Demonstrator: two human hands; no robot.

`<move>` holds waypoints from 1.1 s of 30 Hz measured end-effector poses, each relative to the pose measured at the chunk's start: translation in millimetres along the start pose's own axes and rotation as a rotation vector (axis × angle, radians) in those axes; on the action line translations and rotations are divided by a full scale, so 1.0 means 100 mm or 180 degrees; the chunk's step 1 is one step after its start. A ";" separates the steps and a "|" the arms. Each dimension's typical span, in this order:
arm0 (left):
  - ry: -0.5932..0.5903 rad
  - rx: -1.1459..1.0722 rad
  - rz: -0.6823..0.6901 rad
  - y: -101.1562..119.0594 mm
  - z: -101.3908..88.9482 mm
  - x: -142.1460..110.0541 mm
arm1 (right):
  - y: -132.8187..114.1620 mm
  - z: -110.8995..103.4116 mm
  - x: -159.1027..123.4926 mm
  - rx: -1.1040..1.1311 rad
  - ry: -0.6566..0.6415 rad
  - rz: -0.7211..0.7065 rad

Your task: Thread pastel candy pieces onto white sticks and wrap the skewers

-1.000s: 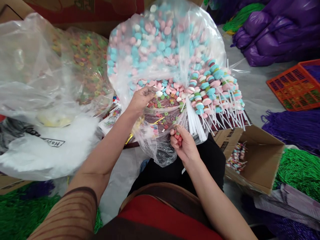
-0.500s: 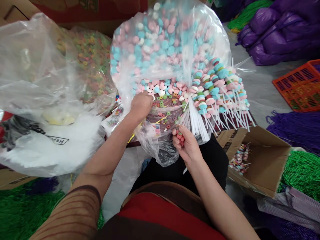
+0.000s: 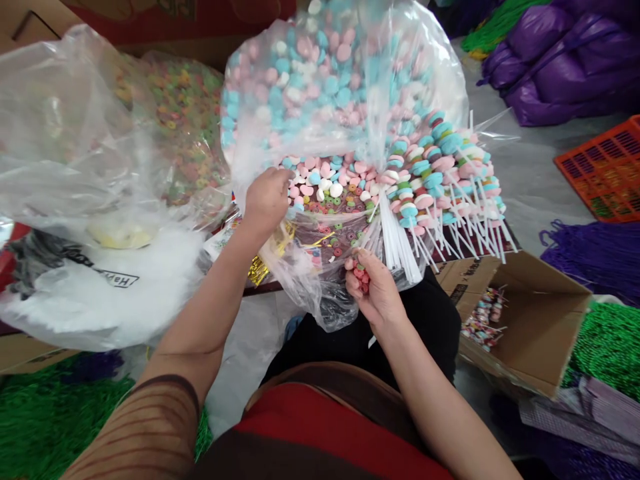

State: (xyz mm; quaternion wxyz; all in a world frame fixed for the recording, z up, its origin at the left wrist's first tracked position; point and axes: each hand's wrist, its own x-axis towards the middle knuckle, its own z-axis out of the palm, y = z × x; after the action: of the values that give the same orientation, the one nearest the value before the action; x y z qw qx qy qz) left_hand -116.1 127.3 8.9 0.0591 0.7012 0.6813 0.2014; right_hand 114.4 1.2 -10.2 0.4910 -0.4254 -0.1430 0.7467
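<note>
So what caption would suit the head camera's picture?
Left hand beside loose pastel sweets, right hand holding small red rings, candy skewers nearby.

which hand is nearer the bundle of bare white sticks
Right. The right hand is just left of the bare white sticks, toward the person; the left hand is farther left, across the loose candies.

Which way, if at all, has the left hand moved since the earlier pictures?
Yes. Judged against the white sticks, the left hand has shifted left, away from them, to the left edge of the loose candies.
</note>
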 end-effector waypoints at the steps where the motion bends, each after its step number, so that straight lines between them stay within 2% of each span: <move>1: -0.0028 0.0200 -0.0052 -0.02 -0.02 -0.05 | 0.00 0.00 0.00 -0.0010 0.0004 0.0007; 4: -0.0214 0.0611 0.0095 0.02 -0.07 -0.25 | 0.00 0.00 0.00 -0.0041 0.0001 0.0022; 7: -0.0554 0.0842 0.0361 0.12 -0.11 -0.41 | 0.00 0.00 -0.01 -0.0044 0.0017 0.0022; 11: -0.0878 0.1011 0.0479 0.22 -0.15 -0.53 | 0.00 -0.01 -0.01 -0.0034 0.0044 0.0018; 15: -0.0880 0.1009 0.0470 0.26 -0.13 -0.49 | 0.01 -0.01 0.00 -0.0046 0.0034 0.0015; 18: -0.0878 0.1055 0.0516 0.31 -0.05 -0.37 | 0.02 -0.01 0.01 -0.0056 0.0022 -0.0023; 23: -0.0723 0.0621 0.0631 0.40 0.09 -0.24 | 0.03 -0.01 0.02 -0.0073 0.0026 -0.0083; 28: -0.0863 0.0559 0.0547 0.30 0.04 -0.39 | 0.03 0.00 0.02 -0.0070 0.0057 -0.0074; 33: -0.0779 0.0623 0.1020 0.21 -0.03 -0.62 | 0.02 0.01 0.01 -0.0073 0.0104 -0.0050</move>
State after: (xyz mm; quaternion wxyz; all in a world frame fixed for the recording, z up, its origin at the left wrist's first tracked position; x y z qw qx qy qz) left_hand -97.3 64.7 6.8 0.0403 0.8221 0.5653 0.0545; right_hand 112.2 1.2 -10.9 0.4942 -0.4419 -0.1469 0.7341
